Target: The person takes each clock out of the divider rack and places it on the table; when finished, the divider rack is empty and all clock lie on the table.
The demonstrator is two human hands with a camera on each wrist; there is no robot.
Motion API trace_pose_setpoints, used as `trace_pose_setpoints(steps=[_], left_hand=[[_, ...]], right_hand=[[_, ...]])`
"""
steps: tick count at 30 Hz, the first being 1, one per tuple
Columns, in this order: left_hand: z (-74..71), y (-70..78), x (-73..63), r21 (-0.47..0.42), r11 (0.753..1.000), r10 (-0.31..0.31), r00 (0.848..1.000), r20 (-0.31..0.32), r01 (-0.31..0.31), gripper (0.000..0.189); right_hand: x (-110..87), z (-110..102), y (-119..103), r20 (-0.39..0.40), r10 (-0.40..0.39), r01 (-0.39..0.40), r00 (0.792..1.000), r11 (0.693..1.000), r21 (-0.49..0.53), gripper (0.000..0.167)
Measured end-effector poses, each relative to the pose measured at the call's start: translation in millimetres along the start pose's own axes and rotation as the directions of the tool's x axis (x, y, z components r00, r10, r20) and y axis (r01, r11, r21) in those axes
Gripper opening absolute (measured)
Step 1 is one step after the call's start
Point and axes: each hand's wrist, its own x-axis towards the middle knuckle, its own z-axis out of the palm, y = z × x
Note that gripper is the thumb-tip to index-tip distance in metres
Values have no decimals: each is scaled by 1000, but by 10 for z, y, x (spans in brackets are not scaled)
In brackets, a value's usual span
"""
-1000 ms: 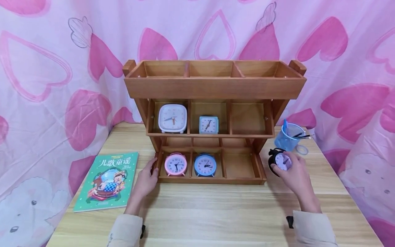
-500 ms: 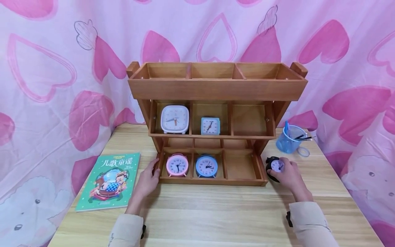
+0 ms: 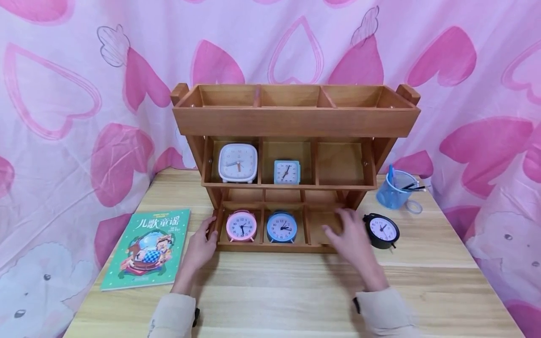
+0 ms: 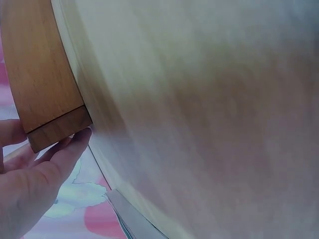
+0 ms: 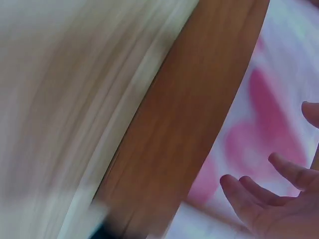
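Observation:
A brown wooden shelf (image 3: 296,123) with three tiers of compartments stands on the table. My left hand (image 3: 201,248) grips its lower left corner; in the left wrist view the fingers (image 4: 72,152) and thumb lie on either side of the wood. My right hand (image 3: 354,241), slightly blurred, is spread in front of the bottom right compartment and holds nothing. Just right of the shelf a black alarm clock (image 3: 382,231) leans back on the table. The bottom tier holds a pink alarm clock (image 3: 241,226) and a blue one (image 3: 282,227).
On the middle tier are a white clock (image 3: 238,163) and a small light-blue square clock (image 3: 287,172). A green book (image 3: 145,249) lies at the left. Behind the black clock are a blue pen holder (image 3: 393,192) and a tape roll (image 3: 413,206).
My right hand slid the black clock left towards the shelf, let go of it, and moved left to the bottom right compartment. The left hand has stayed on the shelf corner.

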Motion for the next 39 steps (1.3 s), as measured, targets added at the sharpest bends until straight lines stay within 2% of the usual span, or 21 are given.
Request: trace_pose_setpoints(steps=[2, 5, 11, 15, 20, 24, 29, 31, 34, 39], left_hand=[[-8, -7, -4, -4, 1000, 1, 1000, -8, -1, 49], [-12, -22, -1, 4, 1000, 4, 1000, -13, -4, 49], [-8, -37, -1, 5, 1000, -17, 1000, 1, 17, 50], [-10, -31, -1, 14, 1000, -22, 1000, 3, 22, 50], [-5, -23, -10, 32, 999, -16, 1000, -5, 16, 50], [15, -29, -16, 57, 998, -10, 1000, -2, 11, 50], [16, -45, -22, 71, 997, -19, 1000, -1, 19, 50], [11, -46, -23, 70, 997, -28, 1000, -2, 28, 50], [9, -43, -21, 68, 997, -34, 999, -6, 34, 50], [4, -38, -28, 72, 997, -30, 999, -12, 30, 50]], right_hand=[[10, 191, -227, 50, -34, 32, 998, 999, 32, 60], [34, 446, -503, 138, -46, 34, 989, 996, 88, 62], [98, 850, -752, 248, -49, 29, 967, 996, 84, 68], [138, 988, -809, 275, -6, -3, 962, 999, 32, 71], [179, 1047, -837, 234, 14, -16, 972, 1000, 5, 64], [175, 1025, -823, 189, -13, 8, 982, 1000, 29, 58], [153, 887, -808, 99, -77, 64, 992, 990, 129, 52], [146, 777, -801, 61, -93, 81, 994, 982, 170, 51], [118, 558, -731, 8, -104, 101, 995, 980, 172, 51], [12, 137, -352, -71, -100, 106, 992, 991, 86, 51]])
